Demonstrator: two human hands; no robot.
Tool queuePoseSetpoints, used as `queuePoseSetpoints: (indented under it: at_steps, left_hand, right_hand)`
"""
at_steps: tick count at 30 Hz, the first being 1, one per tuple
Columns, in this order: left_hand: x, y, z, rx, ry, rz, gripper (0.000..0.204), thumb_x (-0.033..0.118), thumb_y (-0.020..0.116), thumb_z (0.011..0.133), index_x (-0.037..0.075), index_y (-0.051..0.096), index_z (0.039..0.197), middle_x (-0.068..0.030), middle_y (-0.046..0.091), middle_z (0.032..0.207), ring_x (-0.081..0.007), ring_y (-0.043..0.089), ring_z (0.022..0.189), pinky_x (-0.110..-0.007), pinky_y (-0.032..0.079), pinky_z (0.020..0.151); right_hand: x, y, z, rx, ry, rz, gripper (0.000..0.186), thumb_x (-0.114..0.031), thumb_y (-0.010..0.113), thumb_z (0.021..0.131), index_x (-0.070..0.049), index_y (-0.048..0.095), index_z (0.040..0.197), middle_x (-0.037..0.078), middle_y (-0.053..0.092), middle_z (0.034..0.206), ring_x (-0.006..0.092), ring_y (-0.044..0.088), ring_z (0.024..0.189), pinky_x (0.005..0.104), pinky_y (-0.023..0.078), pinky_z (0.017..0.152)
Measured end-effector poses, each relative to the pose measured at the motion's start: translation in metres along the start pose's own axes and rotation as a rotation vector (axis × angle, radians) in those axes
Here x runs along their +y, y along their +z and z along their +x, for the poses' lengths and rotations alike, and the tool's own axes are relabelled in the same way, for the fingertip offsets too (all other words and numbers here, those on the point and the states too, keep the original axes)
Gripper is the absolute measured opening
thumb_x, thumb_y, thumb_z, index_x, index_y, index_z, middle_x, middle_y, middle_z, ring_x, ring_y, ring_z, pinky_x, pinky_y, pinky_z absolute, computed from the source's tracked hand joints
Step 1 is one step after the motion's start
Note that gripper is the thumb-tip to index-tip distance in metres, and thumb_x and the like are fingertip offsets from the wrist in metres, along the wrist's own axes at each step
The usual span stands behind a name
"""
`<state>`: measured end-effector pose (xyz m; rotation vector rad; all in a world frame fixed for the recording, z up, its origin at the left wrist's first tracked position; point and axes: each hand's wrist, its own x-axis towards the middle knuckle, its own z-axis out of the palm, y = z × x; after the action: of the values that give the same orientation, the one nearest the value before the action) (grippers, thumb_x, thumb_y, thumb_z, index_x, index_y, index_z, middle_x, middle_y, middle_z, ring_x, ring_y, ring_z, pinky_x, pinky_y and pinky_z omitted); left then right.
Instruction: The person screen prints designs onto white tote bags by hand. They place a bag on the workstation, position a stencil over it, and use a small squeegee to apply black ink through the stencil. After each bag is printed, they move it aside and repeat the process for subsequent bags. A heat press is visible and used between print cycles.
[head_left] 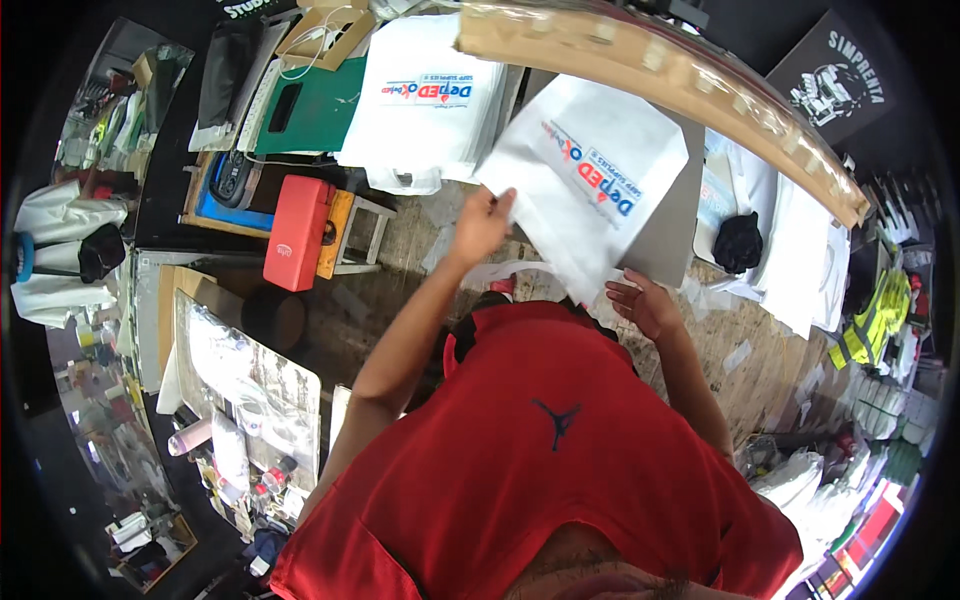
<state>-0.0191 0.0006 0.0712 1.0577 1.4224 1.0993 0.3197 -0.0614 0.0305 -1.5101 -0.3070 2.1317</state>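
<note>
Currently, left fingers (508, 204) pinch a white bag (596, 172).

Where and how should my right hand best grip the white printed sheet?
Probably a pinch at its lower corner, coming from the right. The white printed sheet looks thin and flat and narrows there, and the open right hand is just beside it. The left hand holds the left edge.

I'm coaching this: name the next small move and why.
Probably close the right hand on the near corner of the printed white bag: the left hand seems to pinch its left edge, while the right is open beside that corner.
</note>
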Motion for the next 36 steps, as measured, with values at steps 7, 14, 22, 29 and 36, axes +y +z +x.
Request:
queuePoseSetpoints:
  at_steps: [7, 14, 22, 29, 36]
  left_hand:
    - [-0.003, -0.152, 0.057, 0.366, 0.145, -0.214, 0.007, 0.014, 0.060, 0.098, 0.008, 0.063, 0.098, 0.0019, 0.062, 0.076, -0.0049, 0.051, 0.057, -0.022, 0.040, 0.046]
    - [-0.071, -0.261, 0.110, 0.602, 0.098, -0.636, 0.008, 0.001, 0.053, 0.097, 0.003, 0.058, 0.102, -0.0016, 0.054, 0.077, -0.0097, 0.040, 0.051, -0.024, 0.030, 0.044]
    - [-0.158, -0.268, 0.128, 0.692, -0.299, -0.356, 0.007, 0.010, 0.064, 0.094, 0.006, 0.059, 0.097, -0.0001, 0.053, 0.071, -0.0097, 0.047, 0.051, -0.024, 0.034, 0.041]
    - [-0.148, -0.265, 0.168, 0.594, -0.234, -0.163, 0.012, 0.016, 0.068, 0.092, 0.007, 0.062, 0.087, 0.0014, 0.054, 0.069, -0.0096, 0.047, 0.049, -0.026, 0.035, 0.041]
    - [-0.176, -0.311, 0.196, 0.465, -0.289, 0.246, 0.027, 0.025, 0.070, 0.085, 0.000, 0.064, 0.078, -0.0072, 0.064, 0.067, -0.0196, 0.057, 0.053, -0.038, 0.045, 0.048]
  right_hand:
    - [-0.003, 0.115, 0.012, -0.283, -0.060, -0.408, 0.038, -0.038, 0.064, 0.095, -0.010, 0.060, 0.121, 0.009, 0.069, 0.109, 0.0156, 0.064, 0.091, 0.0299, 0.051, 0.081]
    - [-0.001, 0.137, 0.032, -0.322, -0.148, -0.636, 0.037, -0.031, 0.063, 0.097, -0.006, 0.058, 0.125, 0.008, 0.068, 0.107, 0.0128, 0.064, 0.089, 0.0271, 0.052, 0.076]
    - [0.037, 0.088, 0.047, -0.165, -0.096, -0.812, 0.041, -0.034, 0.067, 0.093, -0.002, 0.062, 0.119, 0.006, 0.067, 0.095, 0.0125, 0.062, 0.080, 0.0269, 0.051, 0.070]
    - [0.070, 0.041, 0.045, -0.034, -0.183, -0.992, 0.040, -0.037, 0.068, 0.092, -0.003, 0.066, 0.112, 0.010, 0.071, 0.094, 0.0167, 0.069, 0.082, 0.0308, 0.055, 0.069]
    - [0.076, -0.045, 0.043, 0.071, -0.024, -1.211, 0.044, -0.046, 0.063, 0.093, -0.004, 0.071, 0.101, 0.006, 0.073, 0.082, 0.0130, 0.069, 0.071, 0.0295, 0.055, 0.061]
